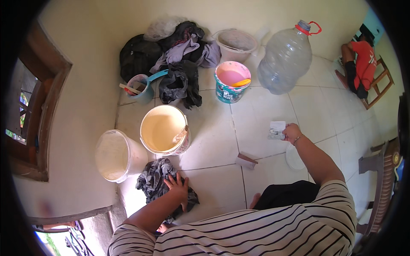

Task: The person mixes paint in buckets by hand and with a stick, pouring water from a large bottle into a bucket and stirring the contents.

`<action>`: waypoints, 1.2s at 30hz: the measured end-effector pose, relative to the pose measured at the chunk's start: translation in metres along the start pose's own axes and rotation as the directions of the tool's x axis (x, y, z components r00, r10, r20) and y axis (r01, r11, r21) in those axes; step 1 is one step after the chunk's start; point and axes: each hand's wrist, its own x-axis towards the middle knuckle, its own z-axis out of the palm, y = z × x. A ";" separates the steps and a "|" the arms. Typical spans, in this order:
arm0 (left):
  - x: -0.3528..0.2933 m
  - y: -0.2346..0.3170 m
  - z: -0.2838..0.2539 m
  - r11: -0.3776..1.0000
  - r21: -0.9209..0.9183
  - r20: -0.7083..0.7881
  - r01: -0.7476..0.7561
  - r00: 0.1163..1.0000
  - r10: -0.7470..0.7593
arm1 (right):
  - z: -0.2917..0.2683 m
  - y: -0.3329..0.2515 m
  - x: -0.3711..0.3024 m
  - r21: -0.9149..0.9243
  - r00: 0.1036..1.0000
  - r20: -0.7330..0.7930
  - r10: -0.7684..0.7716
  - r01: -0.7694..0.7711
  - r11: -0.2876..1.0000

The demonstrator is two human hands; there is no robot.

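Note:
My left hand (176, 187) lies with spread fingers on a crumpled black and grey patterned cloth (154, 176) on the tiles. Out to the right, my right hand (292, 133) is closed on one edge of a flat, squarish scraper (277, 129), pale with a greyish, smeared lower part. The scraper is held low over the floor; whether it touches cannot be made out. Between my hands lies a small brown and white angled piece (246, 161). A round white lid (296, 157) sits partly under my right forearm.
Beyond the cloth stand a cream-coated bucket (164, 130) and a white tub (112, 155). Farther off are a blue dipper (143, 87), a pink-and-green paint pail (230, 82), a grey bucket (236, 44), a large clear bottle (287, 57) and black bags (141, 55). Someone in red (363, 64) sits far right.

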 end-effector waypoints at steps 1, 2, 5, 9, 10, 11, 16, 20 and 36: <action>0.001 0.002 -0.002 1.000 -0.009 0.024 0.029 0.999 -0.028 | -0.004 0.006 0.013 -0.002 1.000 0.003 -0.001 0.001 1.000; 0.002 0.004 -0.002 0.999 -0.011 0.028 0.031 0.999 -0.030 | -0.008 0.011 0.024 -0.014 0.998 0.056 0.038 -0.037 0.999; 0.008 0.013 -0.014 1.000 -0.029 -0.016 0.007 1.000 -0.007 | -0.046 0.041 0.056 -0.038 0.987 0.117 0.107 -0.103 0.994; -0.003 0.002 -0.001 0.999 -0.049 -0.026 0.006 1.000 -0.008 | 0.035 -0.012 -0.015 -0.110 0.901 0.382 0.207 -0.178 0.978; -0.003 0.003 -0.003 0.999 -0.054 -0.031 0.001 1.000 -0.002 | 0.039 -0.014 -0.016 -0.114 0.914 0.356 0.193 -0.162 0.980; -0.002 0.004 -0.006 0.999 -0.049 -0.034 -0.005 0.999 0.003 | 0.041 -0.015 -0.017 -0.120 0.927 0.328 0.179 -0.147 0.982; 0.006 0.009 -0.009 0.998 -0.048 0.022 0.037 0.999 -0.036 | 0.034 -0.019 -0.002 -0.135 0.956 0.274 0.108 -0.073 0.988; 0.009 0.013 -0.012 0.999 -0.028 0.045 0.045 0.998 -0.044 | 0.032 0.004 0.003 -0.065 0.875 0.415 0.248 -0.244 0.968; 0.013 0.018 -0.014 0.995 0.018 0.099 0.098 0.990 -0.099 | -0.006 0.008 -0.010 -0.107 0.821 0.501 0.272 -0.253 0.961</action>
